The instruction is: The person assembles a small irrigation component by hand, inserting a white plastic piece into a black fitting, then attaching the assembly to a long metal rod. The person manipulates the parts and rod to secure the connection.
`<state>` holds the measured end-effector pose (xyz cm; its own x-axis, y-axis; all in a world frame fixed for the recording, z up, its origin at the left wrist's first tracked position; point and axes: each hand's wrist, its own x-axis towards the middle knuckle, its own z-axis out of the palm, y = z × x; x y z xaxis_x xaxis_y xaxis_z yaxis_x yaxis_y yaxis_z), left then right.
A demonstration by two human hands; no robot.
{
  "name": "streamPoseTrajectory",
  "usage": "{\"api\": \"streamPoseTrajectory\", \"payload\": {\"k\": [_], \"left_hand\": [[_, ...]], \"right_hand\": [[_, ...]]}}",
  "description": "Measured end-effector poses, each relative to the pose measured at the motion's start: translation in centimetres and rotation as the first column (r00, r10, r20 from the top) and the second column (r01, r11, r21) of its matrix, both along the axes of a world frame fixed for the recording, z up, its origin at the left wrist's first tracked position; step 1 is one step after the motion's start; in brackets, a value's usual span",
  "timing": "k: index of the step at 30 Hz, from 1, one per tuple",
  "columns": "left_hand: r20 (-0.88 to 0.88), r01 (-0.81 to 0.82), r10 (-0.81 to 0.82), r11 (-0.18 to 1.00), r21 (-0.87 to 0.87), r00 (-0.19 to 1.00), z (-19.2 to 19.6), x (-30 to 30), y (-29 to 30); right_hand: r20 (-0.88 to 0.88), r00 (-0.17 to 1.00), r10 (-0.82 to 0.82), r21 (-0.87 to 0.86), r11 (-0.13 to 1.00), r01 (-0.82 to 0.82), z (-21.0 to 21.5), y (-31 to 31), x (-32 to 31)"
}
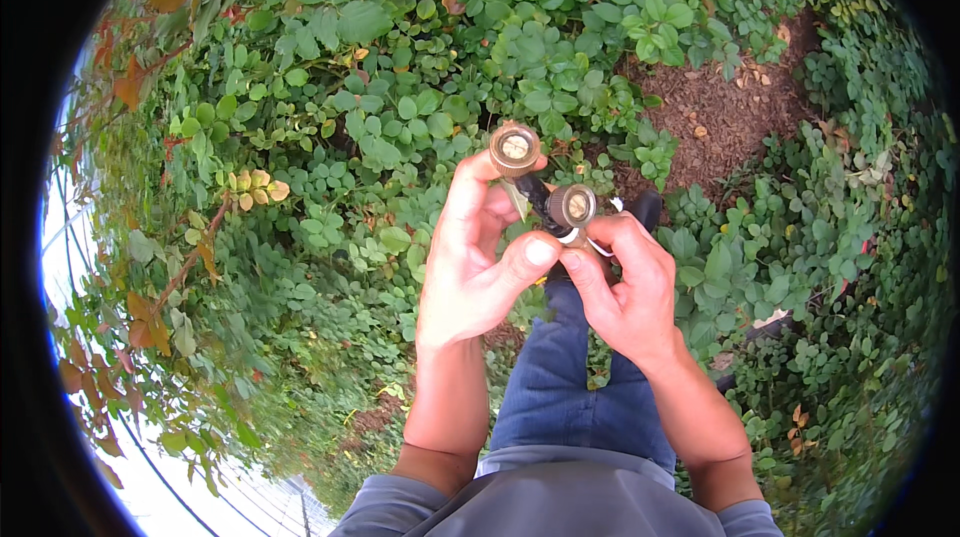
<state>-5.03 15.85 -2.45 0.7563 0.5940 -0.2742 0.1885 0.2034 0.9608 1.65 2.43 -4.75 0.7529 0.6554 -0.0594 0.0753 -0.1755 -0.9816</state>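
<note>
While the fitting (535, 195) sits between my hands above the leaves (400, 127), my left hand (465, 267) cradles it, fingers behind, thumb in front. My right hand (640, 297) brings thumb and forefinger together at its near end; I can't tell whether they pinch the fitting or the white strip (572, 236). I'd best steady it with the left, work lightly with the right, and keep both thumbs off the far-left ring (515, 145) and near-right ring (574, 205).
</note>
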Motion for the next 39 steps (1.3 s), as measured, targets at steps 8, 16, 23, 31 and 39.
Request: {"api": "streamPoseTrajectory", "payload": {"k": [8, 16, 23, 31, 39], "left_hand": [[-0.087, -0.199, 0.194, 0.978, -0.058, 0.977, 3.3, 2.8, -1.3], [0.082, -0.214, 0.244, 0.938, -0.273, 0.966, 3.3, 3.3, -0.7], [0.199, -0.376, 0.501, 0.811, -0.448, 0.843, 2.3, 2.0, 0.8], [-0.083, -0.026, -0.005, 0.929, -0.369, 0.997, 0.2, -1.2, -3.6], [-0.088, -0.215, 0.197, 0.919, -0.330, 0.976, 0.2, 0.4, -6.6]], "right_hand": [[-0.025, 1.000, -0.015, 0.003, 1.000, 0.015, -0.1, -0.3, -0.4], [-0.047, 0.999, -0.016, 0.005, 1.000, 0.016, -0.1, -0.3, -0.8], [-0.459, 0.889, 0.014, 0.031, 1.000, 0.000, 0.2, -0.9, -0.6], [-0.795, 0.602, 0.077, 0.204, 0.968, 0.145, -1.2, -1.7, 1.0], [-0.294, 0.953, 0.078, -0.010, 0.996, -0.085, 0.5, 0.2, 5.6]]}}
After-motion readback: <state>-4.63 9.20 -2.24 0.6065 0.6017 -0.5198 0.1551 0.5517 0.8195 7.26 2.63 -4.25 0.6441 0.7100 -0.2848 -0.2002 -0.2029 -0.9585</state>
